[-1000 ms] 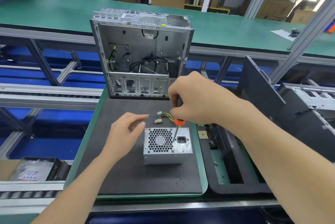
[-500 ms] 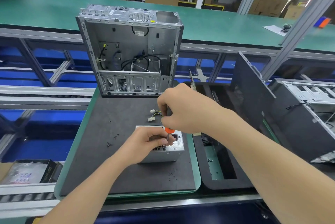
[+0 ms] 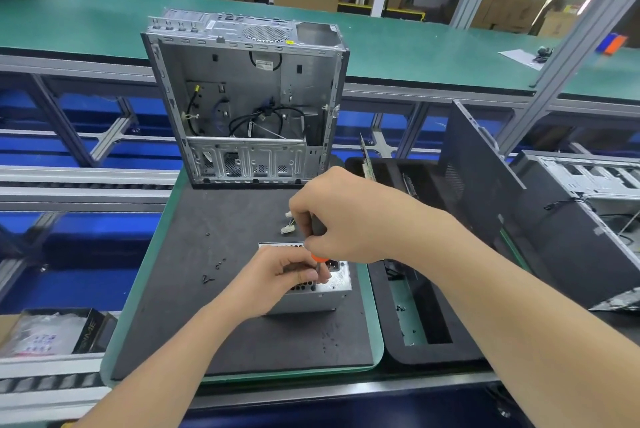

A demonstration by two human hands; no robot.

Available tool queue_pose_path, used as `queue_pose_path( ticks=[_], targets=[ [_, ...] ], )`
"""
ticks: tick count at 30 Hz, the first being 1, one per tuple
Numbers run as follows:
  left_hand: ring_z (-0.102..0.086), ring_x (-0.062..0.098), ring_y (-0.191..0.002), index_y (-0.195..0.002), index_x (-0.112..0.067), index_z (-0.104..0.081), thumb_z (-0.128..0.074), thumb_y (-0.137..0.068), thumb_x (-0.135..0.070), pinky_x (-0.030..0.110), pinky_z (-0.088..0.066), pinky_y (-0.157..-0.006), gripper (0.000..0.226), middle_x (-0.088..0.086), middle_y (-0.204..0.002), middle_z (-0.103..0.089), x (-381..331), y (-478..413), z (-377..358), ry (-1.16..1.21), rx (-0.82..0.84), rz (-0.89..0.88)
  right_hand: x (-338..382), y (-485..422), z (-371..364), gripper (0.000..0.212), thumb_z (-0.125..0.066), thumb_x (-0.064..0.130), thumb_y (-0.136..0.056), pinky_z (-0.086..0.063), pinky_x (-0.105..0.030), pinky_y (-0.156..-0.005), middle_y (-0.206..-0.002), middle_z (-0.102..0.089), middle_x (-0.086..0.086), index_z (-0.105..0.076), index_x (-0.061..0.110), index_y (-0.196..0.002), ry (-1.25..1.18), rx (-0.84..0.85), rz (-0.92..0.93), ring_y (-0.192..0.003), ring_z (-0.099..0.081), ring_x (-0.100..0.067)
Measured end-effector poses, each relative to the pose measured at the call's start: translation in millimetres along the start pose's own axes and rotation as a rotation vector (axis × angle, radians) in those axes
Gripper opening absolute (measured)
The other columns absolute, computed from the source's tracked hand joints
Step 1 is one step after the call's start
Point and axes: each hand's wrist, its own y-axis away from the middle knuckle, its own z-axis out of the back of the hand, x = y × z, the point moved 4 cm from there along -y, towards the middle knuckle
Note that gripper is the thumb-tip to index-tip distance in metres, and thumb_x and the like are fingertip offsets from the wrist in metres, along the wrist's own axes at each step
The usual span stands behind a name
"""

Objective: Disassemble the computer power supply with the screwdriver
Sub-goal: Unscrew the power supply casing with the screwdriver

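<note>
Step in hand: loosening screw on top face of power supply [image 3: 313, 299], set on dark mat of surface [image 3: 242, 341] in front of open computer case [image 3: 242, 98]. Right hand [image 3: 346, 220] wrapped round screwdriver [image 3: 318, 227] handle, tip down on casing. Left hand [image 3: 277, 275] curled, pinching shaft near tip (steadying, probably). Next: hold bit seated, turn, lift screw over to loose screws [image 3: 207, 278] alongside

Black mat [image 3: 207, 323] carries power supply [image 3: 311, 301], open case [image 3: 242, 88], loose screws [image 3: 207, 278].
</note>
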Motion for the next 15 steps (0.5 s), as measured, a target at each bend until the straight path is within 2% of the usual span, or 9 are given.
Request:
queue_pose_path(
  ticks=[5, 11, 13, 15],
  targets=[
    [-0.073, 0.009, -0.089, -0.095, 0.001, -0.076, -0.063, -0.097, 0.009, 0.017, -0.053, -0.084, 0.015, -0.003, -0.095, -0.079, 4.8, 0.4, 0.9, -0.002, 0.012, 0.024, 2.7, 0.4, -0.2, 0.014, -0.067, 0.023, -0.084, -0.047, -0.029, -0.058, -0.067, -0.052, 0.014, -0.057, 0.026, -0.074, 0.009, 0.037, 0.032, -0.081, -0.053, -0.01],
    [-0.075, 0.012, -0.096, -0.099, -0.008, -0.078, -0.063, -0.098, 0.005, 0.017, -0.055, -0.086, 0.02, -0.004, -0.099, -0.08, 9.6, 0.5, 2.2, 0.009, 0.021, 0.04, 4.4, -0.2, -1.0, 0.006, -0.066, 0.025, -0.086, -0.055, -0.038, -0.069, -0.076, -0.054, 0.012, -0.062, 0.021, -0.083, 0.008, 0.03, 0.038, -0.091, -0.057, -0.016],
    [-0.075, 0.012, -0.097, -0.096, -0.018, -0.079, -0.064, -0.099, 0.004, 0.017, -0.055, -0.087, 0.027, -0.005, -0.099, -0.08, 9.6, 1.0, 2.1, 0.005, 0.024, 0.035, 5.5, -0.9, -3.0, 0.022, -0.069, 0.04, -0.086, -0.053, -0.041, -0.066, -0.081, -0.051, 0.008, -0.059, 0.02, -0.086, 0.032, -0.007, -0.005, -0.088, -0.058, -0.023],
    [-0.075, 0.012, -0.096, -0.091, -0.025, -0.079, -0.064, -0.098, 0.004, 0.017, -0.055, -0.088, 0.033, -0.007, -0.097, -0.079, 8.9, 1.0, 1.3, -0.025, 0.004, 0.021, 1.9, -0.9, -2.1, 0.049, -0.067, 0.063, -0.084, -0.038, -0.033, -0.05, -0.077, -0.043, 0.003, -0.047, 0.019, -0.075, 0.112, -0.131, -0.144, -0.068, -0.051, -0.023]
  ],
)
